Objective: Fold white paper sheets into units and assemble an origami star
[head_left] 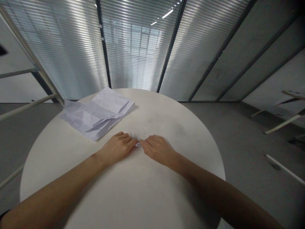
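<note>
Between my two hands, low over the tabletop, shows a small white piece with dark marks (137, 144). Its kind cannot be made out, since the fingers cover most of it. My left hand (119, 146) is closed, with its fingers curled and the thumb side at the left end of this piece. From the other side my right hand (156, 149) is closed on the right end in the same way. Both hands are over the middle of a round white table (114, 197). Creased white paper sheets (97, 111) lie stacked beyond my left hand.
Grey smudges mark the tabletop beyond my right hand. Glass panels with blinds (135, 47) stand behind the table. A pale metal frame (28, 106) is at the left, and table legs (283, 124) stand on the grey floor (238, 136) at the right.
</note>
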Demonstrator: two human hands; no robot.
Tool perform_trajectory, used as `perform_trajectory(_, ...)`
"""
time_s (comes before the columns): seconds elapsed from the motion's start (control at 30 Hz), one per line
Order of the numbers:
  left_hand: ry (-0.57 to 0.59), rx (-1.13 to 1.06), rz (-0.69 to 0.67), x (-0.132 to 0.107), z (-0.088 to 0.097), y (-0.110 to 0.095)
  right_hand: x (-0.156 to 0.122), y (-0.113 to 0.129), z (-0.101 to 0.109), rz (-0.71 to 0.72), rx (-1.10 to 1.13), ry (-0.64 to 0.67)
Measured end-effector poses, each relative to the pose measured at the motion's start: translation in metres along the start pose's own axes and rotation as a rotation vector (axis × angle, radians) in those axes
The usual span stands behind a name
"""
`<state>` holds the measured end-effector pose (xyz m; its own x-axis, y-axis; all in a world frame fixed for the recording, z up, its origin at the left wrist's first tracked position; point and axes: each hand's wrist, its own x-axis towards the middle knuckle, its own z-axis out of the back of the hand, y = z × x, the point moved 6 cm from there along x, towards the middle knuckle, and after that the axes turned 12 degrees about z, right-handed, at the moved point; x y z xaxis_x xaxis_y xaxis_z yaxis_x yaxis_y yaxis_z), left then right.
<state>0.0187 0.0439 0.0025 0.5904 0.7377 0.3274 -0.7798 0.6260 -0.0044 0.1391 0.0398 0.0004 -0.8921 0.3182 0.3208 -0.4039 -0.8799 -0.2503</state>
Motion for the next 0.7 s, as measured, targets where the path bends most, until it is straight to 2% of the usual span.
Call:
perform_trajectory(0.07,-0.021,-0.108,0.054,0.000,0.001,0.005,-0.001,-0.007,0.006,-0.101,0.145,-0.131)
perform_trajectory(0.17,-0.067,-0.368,0.196,0.000,0.005,0.014,-0.008,-0.023,0.013,-0.338,0.467,-0.349)
perform_trajectory(0.27,-0.141,-0.555,0.326,-0.001,0.007,0.022,-0.013,-0.032,0.008,-0.535,0.761,-0.455)
perform_trajectory(0.33,-0.199,-0.556,0.322,-0.002,0.008,0.022,-0.014,-0.033,0.002,-0.608,0.910,-0.496)
perform_trajectory(0.4,-0.241,-0.474,0.251,-0.003,0.009,0.017,-0.015,-0.033,-0.004,-0.667,1.021,-0.551)
perform_trajectory(0.47,-0.236,-0.375,0.169,-0.003,0.008,0.010,-0.016,-0.035,-0.009,-0.719,1.079,-0.604)
perform_trajectory(0.57,-0.138,-0.351,0.112,-0.001,0.003,0.002,-0.019,-0.037,-0.010,-0.763,1.056,-0.639)
perform_trajectory(0.7,-0.032,-0.551,0.204,0.001,-0.001,0.001,-0.019,-0.035,-0.005,-0.720,0.967,-0.628)
